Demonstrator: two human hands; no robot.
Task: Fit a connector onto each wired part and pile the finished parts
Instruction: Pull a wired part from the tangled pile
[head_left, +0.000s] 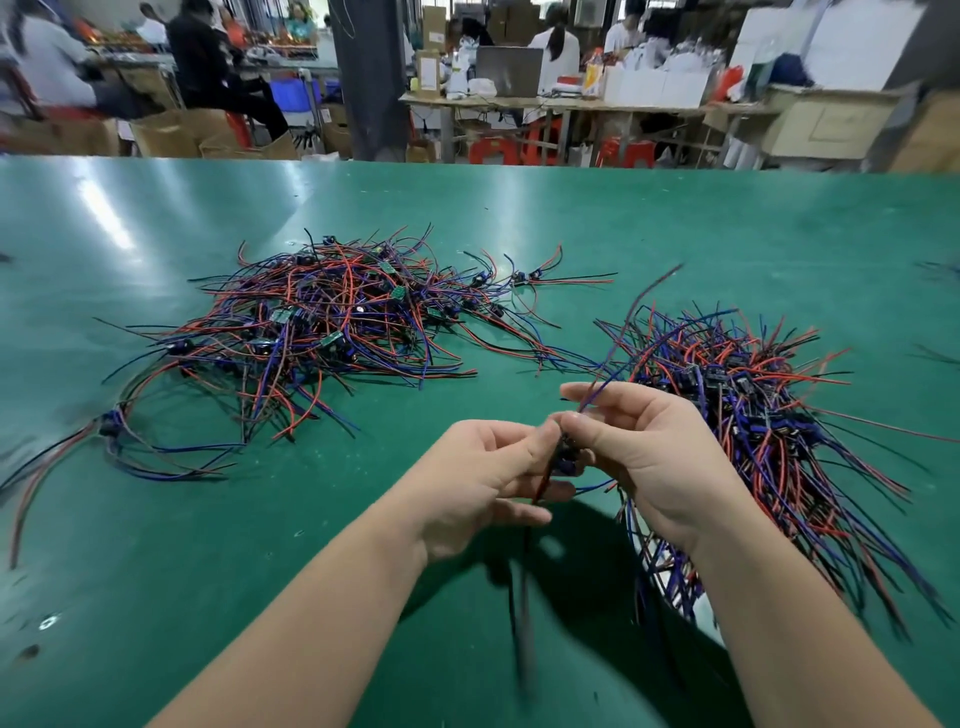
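Between both hands, low over the green table (519, 218): one wired part (566, 453), with a small dark body and thin, flexible leads. Its long axis runs near to far: the blue lead (597, 384) rises away and the dark pair (524, 571) trails toward the person. The left hand (483, 478) pinches the near side and the right hand (639, 457) the far side, fingers curled. The right pile (769, 410) lies just beside the right hand; the left pile (322, 322) is well apart. The connector is too small to tell.

Wired part (567, 458) mostly covered by the fingers of my left grip (483, 483) and right grip (641, 457); can't make out any connector. Its hanging wires (524, 623) smear to blur. Right pile (753, 415) partly behind my right forearm (779, 623). Stray wires (31, 483) cut off at left edge.
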